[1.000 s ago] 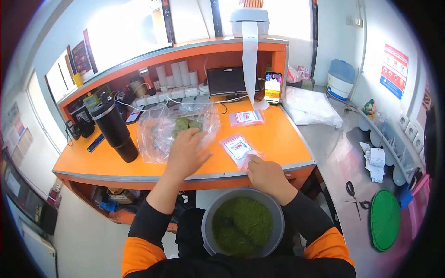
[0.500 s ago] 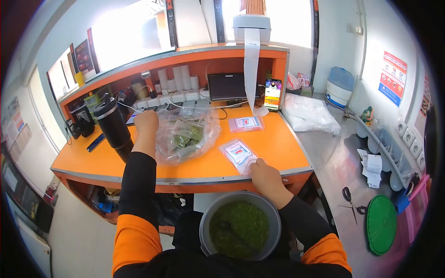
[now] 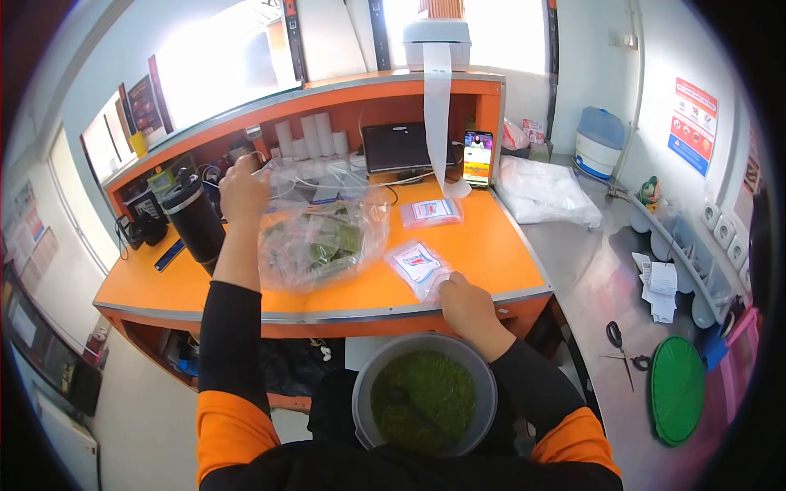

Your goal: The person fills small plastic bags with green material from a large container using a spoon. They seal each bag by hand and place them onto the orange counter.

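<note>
My left hand (image 3: 246, 192) is raised at the left edge of a large clear plastic bag (image 3: 372, 237), its fingers closed on the film. Inside that bag lie several small packets with green contents (image 3: 327, 237). My right hand (image 3: 471, 307) pinches the near corner of a flat clear plastic pack with a blue and red label (image 3: 416, 262), which lies on the orange table (image 3: 512, 262). A similar labelled pack (image 3: 431, 212) rests just behind it. Below the table edge, a grey bucket (image 3: 360, 385) holds a chopped green mass (image 3: 442, 385) with a dark utensil (image 3: 401, 397) in it.
A black tumbler (image 3: 192, 221) stands left of my left forearm. Behind are a monitor (image 3: 401, 147), a lit phone (image 3: 477, 159) and a label printer (image 3: 436, 42) trailing paper. On the right metal counter lie scissors (image 3: 616, 335), a green lid (image 3: 677, 391) and receipts (image 3: 657, 286).
My left hand has moved up and slightly left, drawing the bag's edge with it and spreading the bag. My right hand stays on the labelled pack. The view has shifted slightly.
</note>
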Available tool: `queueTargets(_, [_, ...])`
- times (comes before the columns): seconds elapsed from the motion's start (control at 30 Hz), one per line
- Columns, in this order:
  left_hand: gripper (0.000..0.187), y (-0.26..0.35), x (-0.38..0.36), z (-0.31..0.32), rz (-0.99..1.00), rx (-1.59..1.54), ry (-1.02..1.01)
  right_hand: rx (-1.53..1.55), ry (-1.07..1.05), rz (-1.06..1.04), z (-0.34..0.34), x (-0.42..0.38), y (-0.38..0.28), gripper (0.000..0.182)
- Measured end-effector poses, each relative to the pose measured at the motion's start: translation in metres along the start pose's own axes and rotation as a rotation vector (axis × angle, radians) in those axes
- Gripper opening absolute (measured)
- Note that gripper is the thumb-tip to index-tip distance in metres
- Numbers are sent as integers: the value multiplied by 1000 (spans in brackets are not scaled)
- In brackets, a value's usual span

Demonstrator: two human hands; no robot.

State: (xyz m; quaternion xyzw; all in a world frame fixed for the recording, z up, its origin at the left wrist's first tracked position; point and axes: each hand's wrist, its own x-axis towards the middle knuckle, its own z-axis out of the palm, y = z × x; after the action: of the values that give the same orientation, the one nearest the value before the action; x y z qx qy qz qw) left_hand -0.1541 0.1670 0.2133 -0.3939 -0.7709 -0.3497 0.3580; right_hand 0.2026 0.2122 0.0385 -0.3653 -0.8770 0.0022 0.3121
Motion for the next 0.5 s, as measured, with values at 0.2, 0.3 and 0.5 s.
queueTargets(0.2, [38, 74, -95, -46, 435, -503, -147, 232, 369, -33, -30, -7, -9, 13])
queueTargets(0.3, [56, 90, -164, -68, 425, -720, -653, 316, 474, -54, -56, -23, -30, 16])
queueTargets(0.5, [47, 99, -250, -84, 340, -1265, -1079, 1201, 124, 357, -61, -77, -64, 17])
